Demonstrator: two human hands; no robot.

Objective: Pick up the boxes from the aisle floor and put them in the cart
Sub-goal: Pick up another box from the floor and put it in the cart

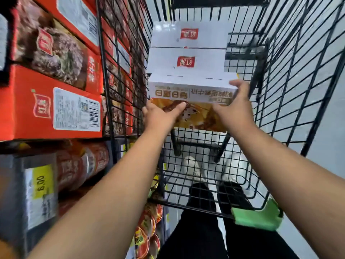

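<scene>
my two bare forearms reach forward from the bottom of the view, over my black trousers and pale shoes, which show through the wire floor of the cart. my left hand presses flat against the near face of the white and gold box, fingers together, thumb lying along the printed picture. my right hand clamps the box's right corner, thumb hooked over the top edge, fingers hidden behind. the box sits inside the cart, hard against two more white boxes lined up beyond it. left of the cart's mesh wall, red boxes fill a shelf, with a yellow price tag below. a green pad wraps the cart's near rim.
</scene>
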